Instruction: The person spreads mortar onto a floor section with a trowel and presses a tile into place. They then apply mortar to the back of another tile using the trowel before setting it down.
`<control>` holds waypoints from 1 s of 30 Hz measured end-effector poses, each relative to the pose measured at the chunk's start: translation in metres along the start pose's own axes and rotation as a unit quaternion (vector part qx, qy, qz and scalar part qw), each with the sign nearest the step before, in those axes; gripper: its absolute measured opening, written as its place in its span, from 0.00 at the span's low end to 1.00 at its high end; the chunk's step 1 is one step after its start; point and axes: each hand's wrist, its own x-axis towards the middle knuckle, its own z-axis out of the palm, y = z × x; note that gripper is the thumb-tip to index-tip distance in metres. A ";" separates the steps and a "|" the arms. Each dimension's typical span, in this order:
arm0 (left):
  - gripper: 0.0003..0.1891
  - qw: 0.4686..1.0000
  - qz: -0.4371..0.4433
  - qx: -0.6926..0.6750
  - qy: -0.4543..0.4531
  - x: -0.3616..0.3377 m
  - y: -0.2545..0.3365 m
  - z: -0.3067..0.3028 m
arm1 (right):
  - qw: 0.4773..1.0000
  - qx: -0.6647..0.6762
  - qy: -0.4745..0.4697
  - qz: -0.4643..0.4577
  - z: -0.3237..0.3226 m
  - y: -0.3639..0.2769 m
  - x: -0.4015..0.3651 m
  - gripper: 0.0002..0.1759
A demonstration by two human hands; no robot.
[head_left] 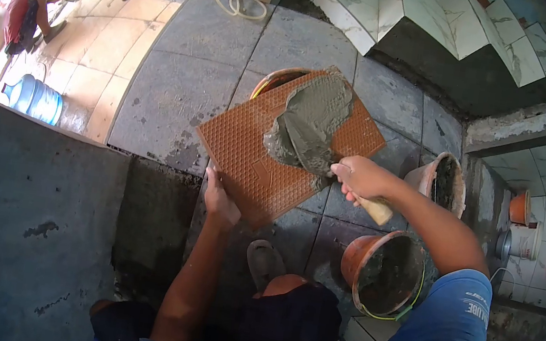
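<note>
Terracotta-coloured tile [253, 161], ribbed back up, is seen from the head camera held above the grey floor [189, 68], with the grip of the left hand [219, 198] closed on its lower edge. The right hand [359, 177] is clenched round the wooden handle of a trowel [376, 209], whose blade is buried in wet grey mortar [311, 123] heaped on the tile's upper right part. An even coat is probably best achieved with the blade kept flat and the tile steadied, so that nothing is spilled beside the bucket [384, 270] below.
</note>
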 end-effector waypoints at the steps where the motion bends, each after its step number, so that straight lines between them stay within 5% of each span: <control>1: 0.31 1.000 -0.003 -0.003 0.009 0.000 -0.002 -0.002 | 0.997 0.072 -0.036 0.008 0.010 -0.003 -0.002 0.22; 6: 0.29 0.999 -0.023 -0.035 0.000 0.004 -0.003 -0.001 | 0.997 -0.011 -0.067 -0.026 0.039 -0.026 -0.014 0.22; 8: 0.29 0.999 -0.020 -0.042 0.006 0.006 -0.003 -0.001 | 0.932 -0.288 0.096 -0.196 0.045 -0.013 -0.008 0.20; 12: 0.28 0.999 -0.006 -0.024 0.022 -0.003 0.002 0.013 | 0.917 -0.341 0.182 -0.101 0.027 -0.021 -0.008 0.18; 18: 0.28 0.999 -0.010 -0.039 0.003 -0.003 0.001 0.009 | 0.957 -0.231 0.075 -0.159 0.060 -0.019 -0.012 0.21; 24: 0.28 0.999 -0.009 -0.041 -0.001 0.000 0.001 0.009 | 0.917 -0.330 0.171 -0.144 0.024 -0.007 0.000 0.19; 27: 0.27 0.999 0.004 -0.031 0.005 -0.002 0.002 0.014 | 0.888 -0.351 0.193 -0.228 -0.005 0.013 0.028 0.19; 29: 0.27 1.000 0.001 -0.029 0.007 -0.001 0.002 0.014 | 0.997 -0.006 0.071 -0.007 -0.010 -0.002 0.020 0.20; 30: 0.27 1.000 -0.005 -0.025 0.010 -0.002 0.001 0.011 | 0.998 -0.005 0.066 -0.002 -0.008 -0.005 0.022 0.20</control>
